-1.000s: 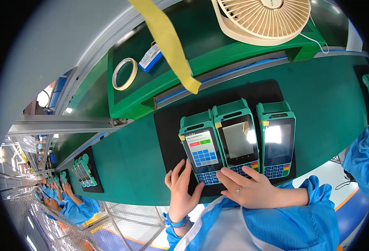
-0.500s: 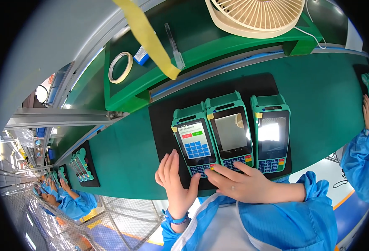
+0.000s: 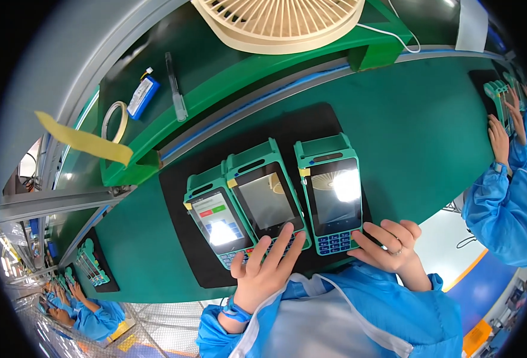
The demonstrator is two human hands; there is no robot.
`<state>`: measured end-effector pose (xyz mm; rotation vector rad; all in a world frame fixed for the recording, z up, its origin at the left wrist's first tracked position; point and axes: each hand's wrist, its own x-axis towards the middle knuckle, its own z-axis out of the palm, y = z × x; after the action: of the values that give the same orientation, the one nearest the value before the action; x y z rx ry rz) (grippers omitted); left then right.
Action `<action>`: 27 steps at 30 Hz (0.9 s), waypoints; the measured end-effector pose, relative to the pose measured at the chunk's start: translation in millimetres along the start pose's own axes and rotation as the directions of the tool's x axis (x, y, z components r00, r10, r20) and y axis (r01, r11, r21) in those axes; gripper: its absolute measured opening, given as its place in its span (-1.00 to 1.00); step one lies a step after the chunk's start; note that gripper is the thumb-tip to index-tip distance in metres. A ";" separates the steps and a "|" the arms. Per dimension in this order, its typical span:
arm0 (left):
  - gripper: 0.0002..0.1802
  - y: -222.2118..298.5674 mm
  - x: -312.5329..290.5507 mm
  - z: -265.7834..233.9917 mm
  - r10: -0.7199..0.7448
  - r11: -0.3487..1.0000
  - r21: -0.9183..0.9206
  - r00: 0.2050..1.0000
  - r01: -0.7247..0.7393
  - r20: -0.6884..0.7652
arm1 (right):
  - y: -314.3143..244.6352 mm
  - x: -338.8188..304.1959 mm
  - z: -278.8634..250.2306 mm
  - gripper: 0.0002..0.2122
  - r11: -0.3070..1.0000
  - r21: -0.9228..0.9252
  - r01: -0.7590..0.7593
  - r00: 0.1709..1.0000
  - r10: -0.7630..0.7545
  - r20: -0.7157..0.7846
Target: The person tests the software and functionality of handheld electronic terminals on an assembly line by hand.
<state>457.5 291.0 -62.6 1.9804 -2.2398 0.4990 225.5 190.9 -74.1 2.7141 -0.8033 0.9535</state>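
Three green handheld payment terminals stand side by side on a black mat (image 3: 183,238). The left terminal (image 3: 208,210) has a lit screen with a red and a green button. Dark glass with reflections shows on the middle terminal (image 3: 263,200) and the right terminal (image 3: 329,206). My left hand (image 3: 266,262) is open, its fingers spread over the keypads of the left and middle terminals, partly hiding them. Beside the right terminal's keypad is my right hand (image 3: 392,247), fingers loosely bent and apart, fingertips at the terminal's lower right edge. Neither hand grips anything.
A green shelf (image 3: 239,89) runs behind the mat, bearing a cream fan (image 3: 281,24), a pen (image 3: 175,89), a blue battery pack (image 3: 143,98) and a tape roll (image 3: 115,122). Yellow tape (image 3: 84,140) hangs at left. Co-workers' sleeves (image 3: 496,215) show at right and far left.
My left hand has moved from beside the left terminal onto the keypads. My right hand has shifted from the left and middle keypads to the right terminal. The view has turned.
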 end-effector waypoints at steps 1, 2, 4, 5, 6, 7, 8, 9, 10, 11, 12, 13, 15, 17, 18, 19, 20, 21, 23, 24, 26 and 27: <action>-0.62 0.7 0.0 -0.2 -0.008 1.000 -0.002 1.000 0.008 0.009 | 0.3 1.6 -0.9 -0.70 0.999 0.041 -0.035 0.999 0.034 0.019; -0.64 2.4 -0.3 -0.3 -0.031 0.999 -0.031 0.999 0.031 0.022 | 1.0 2.6 -0.7 -0.69 0.994 0.086 -0.066 0.997 0.063 0.037; -0.63 5.3 0.1 0.5 -0.054 0.997 -0.052 0.998 0.056 0.031 | 1.3 1.0 -1.0 -0.68 0.993 0.096 -0.066 0.996 0.060 0.059; -0.61 5.8 -0.1 0.0 -0.074 0.995 -0.071 0.997 0.077 0.038 | 1.5 0.2 -1.1 -0.67 0.992 0.105 -0.068 0.995 0.060 0.076; -0.61 5.1 -0.2 -3.3 -0.085 0.994 -0.063 0.996 0.087 0.037 | 1.8 0.9 -2.2 -0.67 0.992 0.113 -0.058 0.996 0.050 0.073; -0.59 3.9 0.3 -8.7 -0.098 0.988 -0.114 0.992 0.107 0.080 | 2.0 2.6 -4.6 -0.68 0.980 0.166 -0.107 0.988 0.086 0.128; -0.55 2.8 1.5 -9.4 -0.103 0.978 -0.170 0.988 0.123 0.119 | 3.3 3.1 -6.8 -0.68 0.965 0.208 -0.161 0.975 0.123 0.186; -0.54 -0.8 -0.8 -8.8 -0.143 0.968 -0.194 0.984 0.162 0.110 | 4.0 2.6 -8.9 -0.60 0.960 0.215 -0.177 0.965 0.127 0.227; -0.53 -6.9 -3.8 -8.4 -0.182 0.955 -0.219 0.978 0.200 0.102 | 6.5 4.7 -8.1 -0.60 0.962 0.216 -0.168 0.967 0.119 0.224; -0.46 -15.4 -6.4 -12.3 -0.256 0.931 -0.244 0.963 0.270 0.088 | 6.2 7.5 -7.1 -0.55 0.949 0.246 -0.198 0.961 0.139 0.237; -0.26 -22.3 -15.0 -13.4 -0.384 0.858 -0.335 0.919 0.389 0.086 | 6.6 10.5 -6.5 -0.50 0.934 0.276 -0.228 0.955 0.159 0.251; -0.02 -30.2 -17.6 -15.1 -0.465 0.805 -0.393 0.884 0.444 0.047 | 10.0 14.5 -7.5 -0.43 0.942 0.270 -0.201 0.952 0.123 0.281; 0.16 -42.2 -20.6 -23.8 -0.560 0.686 -0.427 0.802 0.590 0.208 | 14.5 14.8 -5.6 -0.43 0.947 0.265 -0.179 0.949 0.095 0.299; 0.24 -50.5 -25.7 -27.0 -0.560 0.599 -0.447 0.747 0.664 0.359 | 17.4 12.3 -3.8 -0.44 0.956 0.251 -0.151 0.942 0.062 0.329; 0.24 -51.1 -29.1 -27.1 -0.529 0.626 -0.414 0.750 0.661 0.397 | 18.0 10.6 -4.4 -0.44 0.957 0.253 -0.142 0.943 0.054 0.327; 0.24 -51.3 -31.6 -26.5 -0.499 0.652 -0.382 0.749 0.656 0.435 | 18.4 9.1 -4.9 -0.45 0.956 0.254 -0.146 0.943 0.057 0.327; 0.22 -46.1 -32.2 -25.9 -0.518 0.649 -0.388 0.754 0.654 0.404 | 19.1 9.6 -3.8 -0.45 0.953 0.266 -0.145 0.944 0.053 0.325; 0.19 -43.0 -33.1 -22.6 -0.529 0.672 -0.375 0.768 0.639 0.360 | 20.8 12.5 -2.2 -0.43 0.938 0.309 -0.154 0.943 0.046 0.330; 0.09 -38.5 -29.1 -16.8 -0.534 0.680 -0.405 0.792 0.610 0.297 | 23.2 25.3 1.6 -0.42 0.922 0.354 -0.157 0.945 0.036 0.324; 0.03 -36.0 -21.5 -19.4 -0.545 0.672 -0.398 0.781 0.624 0.304 | 24.1 30.2 4.4 -0.41 0.907 0.384 -0.172 0.946 0.042 0.323; 0.02 -32.7 -20.3 -17.8 -0.557 0.720 -0.332 0.793 0.610 0.247 | 27.2 30.3 9.2 -0.37 0.900 0.405 -0.163 0.943 0.020 0.333; -0.14 -30.7 -25.2 -11.2 -0.569 0.734 -0.328 0.802 0.594 0.181 | 26.7 27.4 11.4 -0.35 0.904 0.401 -0.150 0.948 0.017 0.317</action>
<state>489.7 315.4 -54.3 2.3284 -1.4409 -0.0694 235.3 152.9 -66.9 3.2903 -0.8566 0.8079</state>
